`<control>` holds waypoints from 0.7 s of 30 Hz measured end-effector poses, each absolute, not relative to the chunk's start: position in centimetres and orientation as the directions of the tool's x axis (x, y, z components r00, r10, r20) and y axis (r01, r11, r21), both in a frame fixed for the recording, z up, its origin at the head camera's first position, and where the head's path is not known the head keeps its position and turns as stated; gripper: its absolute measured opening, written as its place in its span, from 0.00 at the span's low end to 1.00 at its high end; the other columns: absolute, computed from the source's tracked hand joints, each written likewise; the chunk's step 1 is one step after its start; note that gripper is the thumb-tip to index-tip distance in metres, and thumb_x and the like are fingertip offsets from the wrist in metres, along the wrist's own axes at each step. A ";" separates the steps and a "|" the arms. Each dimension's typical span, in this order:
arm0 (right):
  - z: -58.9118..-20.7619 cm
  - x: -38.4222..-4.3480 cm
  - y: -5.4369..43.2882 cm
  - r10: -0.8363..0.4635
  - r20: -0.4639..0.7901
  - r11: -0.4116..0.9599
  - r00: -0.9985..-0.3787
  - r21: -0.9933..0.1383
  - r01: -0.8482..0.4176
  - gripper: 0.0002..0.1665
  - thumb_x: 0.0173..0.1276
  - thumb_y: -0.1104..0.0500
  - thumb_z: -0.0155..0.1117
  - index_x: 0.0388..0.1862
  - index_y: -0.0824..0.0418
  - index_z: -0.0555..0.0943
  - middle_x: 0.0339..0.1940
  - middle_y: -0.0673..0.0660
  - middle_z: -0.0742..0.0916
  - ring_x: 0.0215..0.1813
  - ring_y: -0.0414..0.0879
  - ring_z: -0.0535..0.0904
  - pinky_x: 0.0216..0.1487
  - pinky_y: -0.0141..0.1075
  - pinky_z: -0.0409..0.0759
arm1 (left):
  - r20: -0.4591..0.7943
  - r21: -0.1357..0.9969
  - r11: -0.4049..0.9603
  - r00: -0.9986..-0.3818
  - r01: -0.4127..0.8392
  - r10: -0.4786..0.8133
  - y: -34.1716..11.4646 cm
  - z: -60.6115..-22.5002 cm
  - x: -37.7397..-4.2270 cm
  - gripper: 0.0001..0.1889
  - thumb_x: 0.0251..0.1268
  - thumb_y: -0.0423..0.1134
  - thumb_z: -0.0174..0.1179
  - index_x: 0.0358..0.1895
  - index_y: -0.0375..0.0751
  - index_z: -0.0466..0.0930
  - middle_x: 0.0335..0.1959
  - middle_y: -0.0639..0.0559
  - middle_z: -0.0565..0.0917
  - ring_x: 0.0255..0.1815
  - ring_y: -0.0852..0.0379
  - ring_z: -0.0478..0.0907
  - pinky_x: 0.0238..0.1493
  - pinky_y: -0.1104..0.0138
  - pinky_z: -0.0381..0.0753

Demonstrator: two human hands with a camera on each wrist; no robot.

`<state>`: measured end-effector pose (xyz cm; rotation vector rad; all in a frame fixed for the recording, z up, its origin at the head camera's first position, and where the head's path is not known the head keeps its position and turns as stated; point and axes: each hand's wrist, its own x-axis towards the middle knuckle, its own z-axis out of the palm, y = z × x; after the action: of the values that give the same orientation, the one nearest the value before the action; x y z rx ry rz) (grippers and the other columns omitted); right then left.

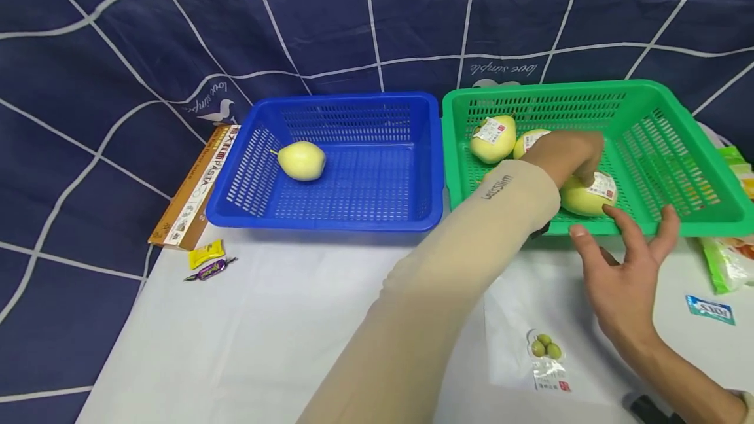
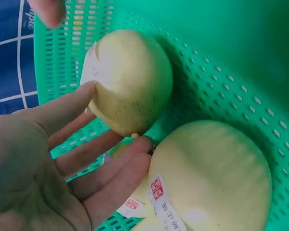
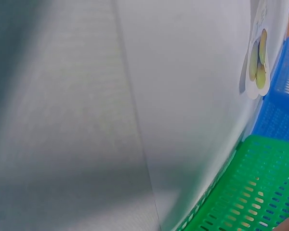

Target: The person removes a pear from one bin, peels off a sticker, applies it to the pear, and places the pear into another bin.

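My left hand (image 1: pixel 574 152) reaches down into the green basket (image 1: pixel 701 211). In the left wrist view its thumb touches the label of a yellow pear (image 2: pixel 130 77), and its fairly straight fingers extend below the pear's stem end. Beside it lies a second labelled pear (image 2: pixel 212 178). More labelled pears, including one (image 1: pixel 493 139) at the basket's left end, are partly hidden by the arm. Just outside the basket's front rim, my right hand (image 1: pixel 627 273) has its fingers spread and holds nothing. The blue basket (image 1: pixel 353 223) contains one pear (image 1: pixel 302 161) with no label visible.
A pasta box (image 1: pixel 194 188) stands left of the blue basket, near yellow (image 1: pixel 206 254) and purple (image 1: pixel 212 269) wrapped sweets. A clear packet with a printed fruit picture (image 1: pixel 546 347) lies in front. At right are a blue packet (image 1: pixel 709 309) and a green-edged bag (image 1: pixel 727 264).
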<state>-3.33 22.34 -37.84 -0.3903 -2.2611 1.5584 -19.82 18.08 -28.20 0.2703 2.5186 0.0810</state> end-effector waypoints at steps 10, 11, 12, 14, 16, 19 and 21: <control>-37.8 -3.2 22.2 0.422 0.146 0.350 -0.895 -0.937 0.013 0.28 0.69 0.63 0.64 0.67 0.63 0.74 0.78 0.44 0.43 0.77 0.41 0.42 0.55 0.23 0.74 | -0.554 0.105 0.956 -0.782 0.275 0.286 18.1 -27.9 -20.8 0.11 0.64 0.45 0.67 0.44 0.62 0.75 0.43 0.70 0.74 0.44 0.67 0.68 0.45 0.74 0.71; -37.8 -3.2 22.2 0.420 0.150 0.357 -0.895 -0.934 0.011 0.28 0.69 0.62 0.64 0.67 0.63 0.73 0.78 0.44 0.43 0.77 0.42 0.42 0.55 0.23 0.74 | -0.554 0.104 0.954 -0.780 0.281 0.291 18.2 -27.9 -20.9 0.11 0.64 0.45 0.67 0.44 0.62 0.75 0.43 0.70 0.74 0.44 0.68 0.68 0.46 0.74 0.71; -37.8 -3.2 22.2 0.420 0.153 0.361 -0.895 -0.932 0.010 0.28 0.69 0.62 0.64 0.67 0.64 0.73 0.78 0.44 0.43 0.77 0.41 0.43 0.55 0.23 0.74 | -0.554 0.108 0.951 -0.777 0.289 0.299 18.1 -28.0 -20.9 0.11 0.63 0.45 0.67 0.44 0.62 0.75 0.43 0.69 0.74 0.44 0.68 0.68 0.46 0.74 0.71; -37.8 -3.2 22.1 0.421 0.154 0.366 -0.894 -0.931 0.012 0.29 0.69 0.62 0.64 0.68 0.63 0.73 0.78 0.43 0.43 0.77 0.41 0.43 0.57 0.25 0.75 | -0.554 0.119 0.949 -0.773 0.292 0.308 18.0 -28.0 -20.9 0.11 0.63 0.46 0.67 0.44 0.61 0.75 0.42 0.69 0.74 0.43 0.68 0.68 0.45 0.74 0.71; -37.8 -3.2 22.1 0.423 0.153 0.366 -0.893 -0.930 0.014 0.29 0.69 0.62 0.64 0.68 0.63 0.73 0.78 0.43 0.43 0.77 0.41 0.44 0.59 0.28 0.74 | -0.552 0.124 0.948 -0.774 0.292 0.311 17.8 -28.1 -20.9 0.10 0.64 0.46 0.67 0.43 0.60 0.75 0.42 0.69 0.74 0.43 0.68 0.69 0.44 0.74 0.70; -37.8 -3.2 22.1 0.426 0.147 0.361 -0.893 -0.932 0.019 0.29 0.69 0.62 0.64 0.68 0.62 0.73 0.78 0.42 0.43 0.77 0.41 0.43 0.61 0.32 0.74 | -0.549 0.125 0.948 -0.775 0.293 0.312 17.5 -28.2 -21.0 0.10 0.63 0.47 0.67 0.43 0.60 0.76 0.41 0.68 0.74 0.42 0.68 0.69 0.42 0.74 0.70; -37.8 -3.2 22.1 0.426 0.143 0.358 -0.893 -0.934 0.021 0.29 0.69 0.62 0.64 0.68 0.63 0.73 0.78 0.43 0.43 0.77 0.41 0.42 0.62 0.33 0.73 | -0.551 0.123 0.944 -0.770 0.307 0.322 17.4 -28.2 -21.0 0.10 0.63 0.49 0.66 0.44 0.60 0.76 0.41 0.68 0.74 0.42 0.68 0.68 0.42 0.74 0.69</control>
<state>-3.25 22.13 -37.78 -0.3925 -2.2637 1.5484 -21.03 17.37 -28.25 0.4448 2.5032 0.0344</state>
